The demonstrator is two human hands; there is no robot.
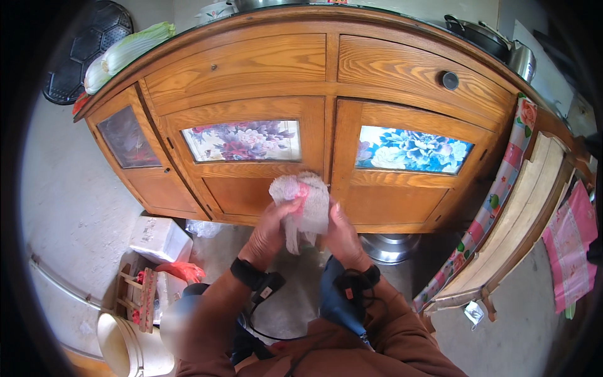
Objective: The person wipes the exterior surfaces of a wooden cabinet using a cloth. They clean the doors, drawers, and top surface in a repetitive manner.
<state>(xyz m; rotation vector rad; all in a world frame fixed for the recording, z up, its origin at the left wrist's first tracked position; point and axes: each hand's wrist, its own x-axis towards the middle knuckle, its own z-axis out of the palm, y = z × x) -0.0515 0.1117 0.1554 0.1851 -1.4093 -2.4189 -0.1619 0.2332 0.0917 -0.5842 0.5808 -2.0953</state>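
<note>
A bunched, pale cloth [314,207] with a pink patch is held up in front of a wooden cabinet [332,61]. My left hand [273,221] grips its left side, thumb lying over the pink part. On the other side my right hand [343,231] has the cloth's right edge against its palm and thumb; those fingers are mostly hidden behind it. One loose end hangs between my hands. Behind the cloth are two cabinet doors, one with a purple floral panel [242,140] and one with a blue floral panel [414,148].
Napa cabbages [127,52] lie at the cabinet top's left end; a black pan [476,37] and a metal kettle [522,61] stand at its right. A white box [161,238] and a cream bucket [134,346] are low left. A wooden furniture piece [513,221] stands right. A metal basin [390,247] sits under the cabinet.
</note>
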